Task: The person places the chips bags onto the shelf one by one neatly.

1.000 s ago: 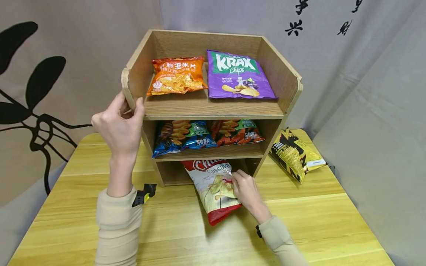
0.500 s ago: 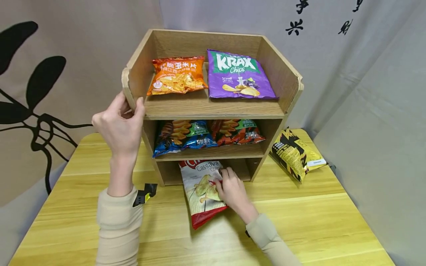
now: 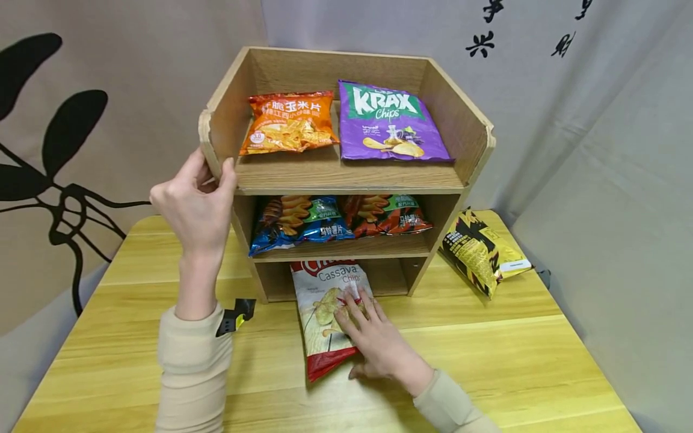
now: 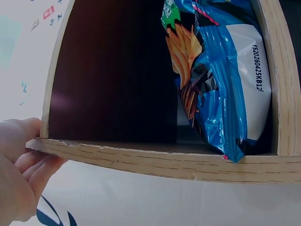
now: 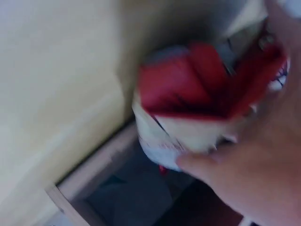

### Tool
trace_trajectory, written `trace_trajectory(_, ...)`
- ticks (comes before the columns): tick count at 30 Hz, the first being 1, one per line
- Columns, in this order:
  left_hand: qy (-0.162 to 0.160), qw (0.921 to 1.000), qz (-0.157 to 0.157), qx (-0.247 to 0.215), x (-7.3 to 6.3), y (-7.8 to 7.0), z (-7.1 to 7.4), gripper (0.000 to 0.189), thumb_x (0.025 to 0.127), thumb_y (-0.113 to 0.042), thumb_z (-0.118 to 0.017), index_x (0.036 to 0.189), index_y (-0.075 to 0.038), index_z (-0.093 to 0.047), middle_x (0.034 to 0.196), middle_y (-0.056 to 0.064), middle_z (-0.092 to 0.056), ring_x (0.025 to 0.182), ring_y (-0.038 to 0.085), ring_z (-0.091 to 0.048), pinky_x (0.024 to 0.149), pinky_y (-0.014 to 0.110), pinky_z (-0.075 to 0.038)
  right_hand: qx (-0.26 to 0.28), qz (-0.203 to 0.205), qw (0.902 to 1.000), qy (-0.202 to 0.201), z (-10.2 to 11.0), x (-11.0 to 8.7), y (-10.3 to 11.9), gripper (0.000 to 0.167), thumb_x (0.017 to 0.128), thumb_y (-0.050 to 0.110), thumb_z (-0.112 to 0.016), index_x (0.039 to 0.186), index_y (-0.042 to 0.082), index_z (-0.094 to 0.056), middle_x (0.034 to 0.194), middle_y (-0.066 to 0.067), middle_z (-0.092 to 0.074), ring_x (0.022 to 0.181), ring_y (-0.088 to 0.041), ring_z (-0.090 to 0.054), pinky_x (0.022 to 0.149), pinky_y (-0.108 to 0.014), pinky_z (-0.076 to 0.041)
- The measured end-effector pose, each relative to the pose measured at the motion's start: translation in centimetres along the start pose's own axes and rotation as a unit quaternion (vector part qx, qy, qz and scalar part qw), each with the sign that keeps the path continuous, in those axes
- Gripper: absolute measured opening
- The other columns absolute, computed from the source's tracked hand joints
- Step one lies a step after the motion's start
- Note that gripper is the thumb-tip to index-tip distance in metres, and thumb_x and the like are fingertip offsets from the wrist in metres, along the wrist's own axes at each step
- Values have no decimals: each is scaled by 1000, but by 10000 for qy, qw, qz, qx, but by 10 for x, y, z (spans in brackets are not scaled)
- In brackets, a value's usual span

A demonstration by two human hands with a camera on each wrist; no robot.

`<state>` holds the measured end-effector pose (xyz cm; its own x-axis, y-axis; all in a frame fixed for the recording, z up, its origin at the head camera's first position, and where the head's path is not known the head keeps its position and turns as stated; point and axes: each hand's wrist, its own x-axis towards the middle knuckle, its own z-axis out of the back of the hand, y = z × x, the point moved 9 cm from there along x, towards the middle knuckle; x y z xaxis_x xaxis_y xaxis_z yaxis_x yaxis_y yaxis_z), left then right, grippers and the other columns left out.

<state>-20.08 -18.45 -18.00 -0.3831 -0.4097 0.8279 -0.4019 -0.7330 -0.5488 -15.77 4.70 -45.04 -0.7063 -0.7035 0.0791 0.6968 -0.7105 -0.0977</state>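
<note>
My left hand (image 3: 196,207) grips the front edge of the left side panel of the wooden shelf (image 3: 346,177), thumb on one side and fingers on the other. A white and red bag of cassava chips (image 3: 325,322) lies half inside the bottom compartment, its red end sticking out over the table. On its right side rest the spread, fairly straight fingers of my right hand (image 3: 379,346), with the thumb low near the table. The right wrist view is blurred, showing the bag's red end (image 5: 188,82) beside the hand.
An orange bag (image 3: 289,123) and a purple bag (image 3: 392,123) of chips lie on the top tier. In the middle tier sit a blue bag (image 3: 303,222) and a red bag (image 3: 387,215). A yellow and black bag (image 3: 484,249) lies on the table (image 3: 487,367) right of the shelf.
The cassava chips bag has swung left and lies straighter toward the shelf. My right hand has loosened from a grasp on it, spread its fingers and come nearer. The left hand stays put.
</note>
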Motion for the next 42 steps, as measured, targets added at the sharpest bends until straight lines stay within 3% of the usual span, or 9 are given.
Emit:
trace_trajectory(5,-7,10000,-17,14,0,0,0,22,83,-16,-64,88,3,-73,76,15,-74,59,33,-69,60,-5,-31,-804,155,9919,-967,5,8,4,84,56,19,-82,134,6,-51,144,-17,-46,131,-46,-42,105,-46,-43)
trace_trajectory(16,27,10000,48,-7,-1,2,0,22,83,-15,-64,90,3,-73,79,16,-74,61,33,-68,61,-3,-33,-1279,311,9765,-1708,9,40,15,54,74,12,-73,126,13,-60,139,-8,-54,127,-40,-50,101,-42,-47)
trace_trajectory(19,30,10000,21,-12,-1,1,0,21,83,-15,-64,89,4,-73,79,17,-74,61,33,-69,61,-3,-32,-1210,-64,9719,-2017,16,38,14,58,69,9,-73,126,9,-60,137,-12,-55,123,-37,-55,86,-33,-56)
trace_trajectory(22,47,10000,6,-26,0,1,0,22,83,-15,-64,90,4,-72,79,18,-74,62,33,-69,61,-4,-32,-1179,-793,9643,-2234,25,28,8,62,65,7,-72,125,3,-59,131,-16,-59,115,-34,-61,64,-25,-58)
trace_trajectory(26,69,9999,27,-68,0,2,0,23,83,-15,-63,92,4,-73,82,19,-74,65,34,-70,62,-4,-33,-1371,-1232,9594,-2134,27,15,7,53,70,5,-66,121,-2,-60,122,-17,-65,108,-29,-67,70,-28,-58)
trace_trajectory(28,70,9999,31,-68,-1,2,0,23,84,-15,-63,92,4,-73,82,19,-74,65,34,-70,62,-4,-33,-1520,-1128,9622,-1960,22,13,10,47,74,3,-62,121,-1,-61,122,-16,-66,108,-26,-67,80,-32,-57)
trace_trajectory(31,50,10000,-8,-48,-1,1,0,23,84,-16,-63,92,4,-73,81,17,-74,63,34,-70,61,-4,-32,-1606,-932,9679,-1695,13,13,14,46,78,-1,-54,123,1,-61,126,-15,-64,112,-23,-65,83,-34,-57)
trace_trajectory(36,20,10000,-38,-41,-1,0,-1,22,83,-16,-64,91,3,-73,79,16,-74,61,34,-69,60,-5,-31,-1690,-730,9683,-1686,6,16,19,44,80,1,-56,123,1,-62,125,-15,-64,113,-23,-64,79,-28,-57)
trace_trajectory(42,-23,10000,-39,-31,0,0,0,22,83,-16,-64,90,3,-73,78,15,-74,60,34,-69,61,-5,-31,-1692,-880,9653,-1784,6,23,19,41,81,0,-53,121,1,-63,121,-13,-66,110,-22,-66,57,-19,-55)
